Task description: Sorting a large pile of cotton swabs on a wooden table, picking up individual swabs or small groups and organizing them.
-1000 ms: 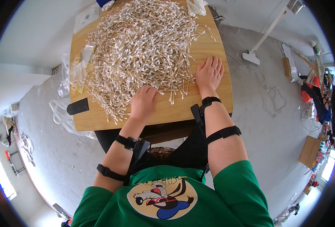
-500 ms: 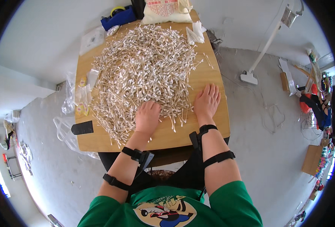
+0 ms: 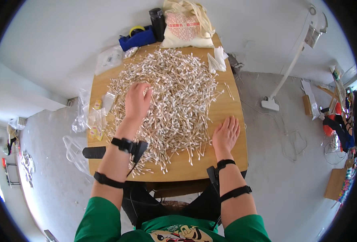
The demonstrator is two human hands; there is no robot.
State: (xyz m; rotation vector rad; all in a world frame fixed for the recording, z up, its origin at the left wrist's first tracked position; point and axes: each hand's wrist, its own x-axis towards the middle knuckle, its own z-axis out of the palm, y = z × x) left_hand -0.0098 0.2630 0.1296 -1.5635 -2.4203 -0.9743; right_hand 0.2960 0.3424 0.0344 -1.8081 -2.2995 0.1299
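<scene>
A wide heap of cotton swabs (image 3: 174,101), with wooden-looking sticks and white tips, covers much of the wooden table (image 3: 223,109). Over the heap's left side is my left hand (image 3: 136,103), its fingers bent over the swabs and the thumb apart from them. I see nothing held in it, though the fingertips are partly hidden. On bare wood right of the heap, my right hand (image 3: 225,134) lies flat, palm down with fingers stretched out. Both forearms wear black straps with small devices.
Along the far edge stand a cloth tote bag (image 3: 188,30), a black bottle (image 3: 157,24) and a blue tape dispenser (image 3: 140,38). Crumpled white tissue (image 3: 217,60) lies at the far right. Small clear bags (image 3: 98,119) and a black flat strip (image 3: 94,152) lie at the left edge.
My left hand has moved from the heap's near side to its left side, farther from me. My right hand stays flat on the table. The whole view has shifted, showing more beyond the far edge.
</scene>
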